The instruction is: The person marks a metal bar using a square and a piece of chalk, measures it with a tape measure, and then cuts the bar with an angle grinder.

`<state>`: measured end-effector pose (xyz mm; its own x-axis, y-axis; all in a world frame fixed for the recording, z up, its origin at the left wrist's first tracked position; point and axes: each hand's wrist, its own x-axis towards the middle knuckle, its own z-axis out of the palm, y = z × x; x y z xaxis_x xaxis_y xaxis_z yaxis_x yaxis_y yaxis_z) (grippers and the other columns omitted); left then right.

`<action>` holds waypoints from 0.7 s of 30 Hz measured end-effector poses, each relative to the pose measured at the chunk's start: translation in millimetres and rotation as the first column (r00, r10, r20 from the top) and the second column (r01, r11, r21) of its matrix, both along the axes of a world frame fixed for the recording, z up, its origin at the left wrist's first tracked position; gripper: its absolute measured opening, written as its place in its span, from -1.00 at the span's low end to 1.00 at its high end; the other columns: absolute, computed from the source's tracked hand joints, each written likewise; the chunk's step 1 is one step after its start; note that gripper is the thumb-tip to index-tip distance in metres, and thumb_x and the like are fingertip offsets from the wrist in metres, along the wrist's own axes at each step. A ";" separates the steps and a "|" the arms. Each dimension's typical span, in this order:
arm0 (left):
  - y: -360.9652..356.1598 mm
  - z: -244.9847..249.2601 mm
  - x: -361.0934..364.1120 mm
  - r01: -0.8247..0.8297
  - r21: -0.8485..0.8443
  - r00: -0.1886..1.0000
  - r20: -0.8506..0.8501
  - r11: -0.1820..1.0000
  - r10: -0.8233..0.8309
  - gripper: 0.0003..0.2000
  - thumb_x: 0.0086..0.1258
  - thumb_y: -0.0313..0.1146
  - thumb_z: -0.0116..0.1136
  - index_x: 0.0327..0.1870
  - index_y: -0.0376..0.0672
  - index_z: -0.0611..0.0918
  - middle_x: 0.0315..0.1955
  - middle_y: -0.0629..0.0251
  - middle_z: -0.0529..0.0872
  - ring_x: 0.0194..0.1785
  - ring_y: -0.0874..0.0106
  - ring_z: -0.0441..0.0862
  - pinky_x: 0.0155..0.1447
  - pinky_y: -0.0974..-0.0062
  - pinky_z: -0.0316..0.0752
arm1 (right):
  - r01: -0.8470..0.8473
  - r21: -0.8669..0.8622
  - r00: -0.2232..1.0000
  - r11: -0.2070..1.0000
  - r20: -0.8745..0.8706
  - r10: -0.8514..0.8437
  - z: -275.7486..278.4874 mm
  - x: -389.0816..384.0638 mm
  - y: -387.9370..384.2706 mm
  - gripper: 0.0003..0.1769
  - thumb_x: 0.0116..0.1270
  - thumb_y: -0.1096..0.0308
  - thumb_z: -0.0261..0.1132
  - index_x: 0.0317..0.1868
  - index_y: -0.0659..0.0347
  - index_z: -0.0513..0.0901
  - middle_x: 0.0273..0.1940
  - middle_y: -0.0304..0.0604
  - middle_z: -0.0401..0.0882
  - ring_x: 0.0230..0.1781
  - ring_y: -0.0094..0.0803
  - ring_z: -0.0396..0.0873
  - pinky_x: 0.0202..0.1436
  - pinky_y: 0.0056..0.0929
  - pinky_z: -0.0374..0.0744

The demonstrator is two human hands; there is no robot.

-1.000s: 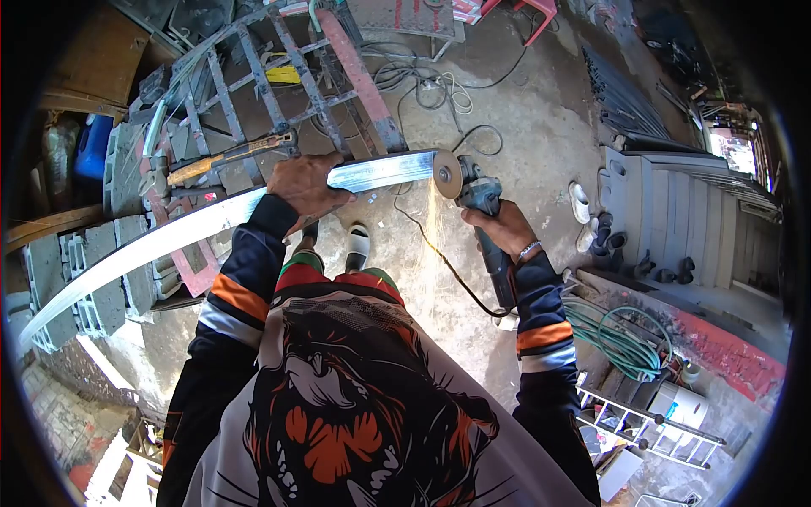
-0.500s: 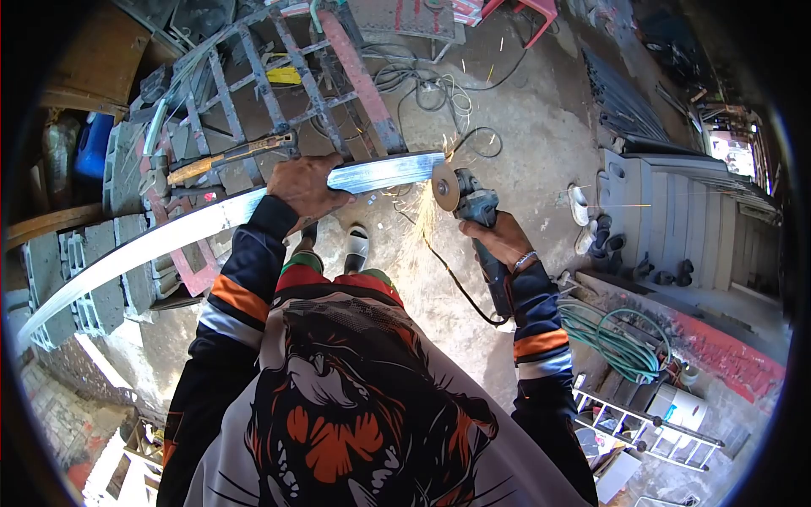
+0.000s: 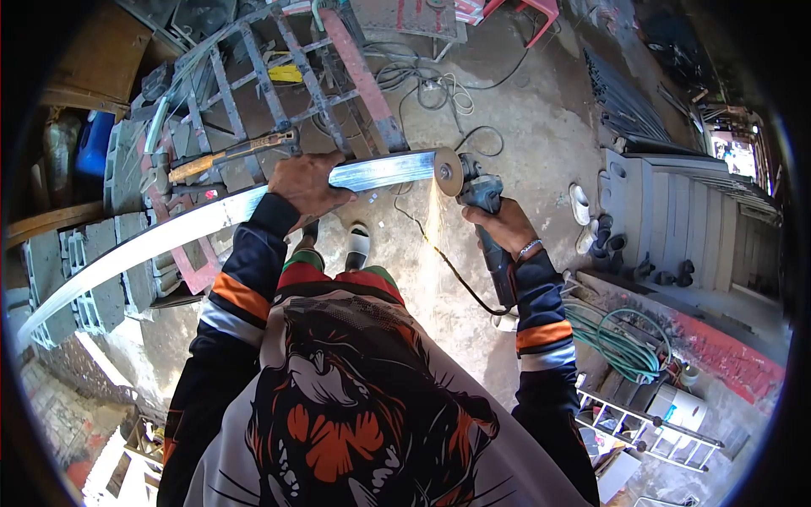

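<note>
My left hand (image 3: pixel 310 184) is closed over a long, shiny metal bar (image 3: pixel 384 171) that runs from the far left to the middle of the view. In my right hand (image 3: pixel 504 226) is an angle grinder (image 3: pixel 483 194), gripped round its body. The grinder's brown disc (image 3: pixel 448 171) meets the right end of the bar, and a stream of sparks (image 3: pixel 433 221) falls below the contact. Just beyond my left hand lies a hammer (image 3: pixel 221 160) with a yellowish handle. The grinder's black cord (image 3: pixel 452 275) loops down over the floor.
A rusty metal frame (image 3: pixel 253 80) supports the bar, with grey concrete blocks (image 3: pixel 93 308) at left. Cables (image 3: pixel 422 80) lie on the floor ahead. To the right are shoes (image 3: pixel 600 241), a coiled green hose (image 3: pixel 621 342) and a ladder (image 3: pixel 650 435).
My right hand has shifted the grinder slightly; its disc now sits higher across the bar's end. The sparks now fall in a narrower downward stream. My left hand stays put.
</note>
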<state>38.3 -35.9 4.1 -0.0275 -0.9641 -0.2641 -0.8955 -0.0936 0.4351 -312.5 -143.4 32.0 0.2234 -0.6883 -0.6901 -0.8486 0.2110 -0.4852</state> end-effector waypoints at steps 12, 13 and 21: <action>0.9 -6.5 1.7 0.009 -0.033 1.000 0.000 0.999 -0.009 -0.38 0.15 0.13 0.43 0.16 -0.04 0.64 -0.15 0.09 0.82 -0.08 0.08 0.80 0.01 0.13 0.67 | -0.019 -0.031 0.999 0.999 0.043 0.021 -10.6 -7.1 3.3 -0.56 0.25 0.05 0.52 -0.19 0.30 0.68 -0.50 -0.24 0.59 -0.61 -0.41 0.62 -0.51 -0.37 0.60; 0.3 -7.7 1.8 0.012 -0.033 1.000 -0.001 0.999 -0.012 -0.38 0.15 0.13 0.43 0.16 -0.04 0.64 -0.15 0.09 0.82 -0.08 0.08 0.80 0.01 0.13 0.67 | -0.003 0.001 0.999 1.000 0.033 0.003 -6.1 -4.3 1.0 -0.56 0.24 0.05 0.52 -0.20 0.30 0.68 -0.49 -0.24 0.59 -0.61 -0.41 0.62 -0.51 -0.36 0.61; 0.6 -3.8 1.2 0.009 -0.020 1.000 -0.013 1.000 -0.009 -0.41 0.15 0.13 0.42 0.11 -0.05 0.64 -0.17 0.08 0.82 -0.10 0.06 0.80 0.00 0.11 0.67 | -0.003 -0.054 0.999 0.999 0.053 0.006 -3.8 0.6 -7.1 -0.49 0.20 -0.04 0.50 -0.21 0.33 0.72 -0.46 -0.14 0.67 -0.49 -0.32 0.67 -0.36 -0.33 0.62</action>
<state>39.5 -35.3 0.3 -0.0398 -0.9689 -0.2444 -0.8905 -0.0766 0.4485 -311.9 -150.6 28.1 0.2616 -0.7234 -0.6390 -0.8225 0.1794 -0.5398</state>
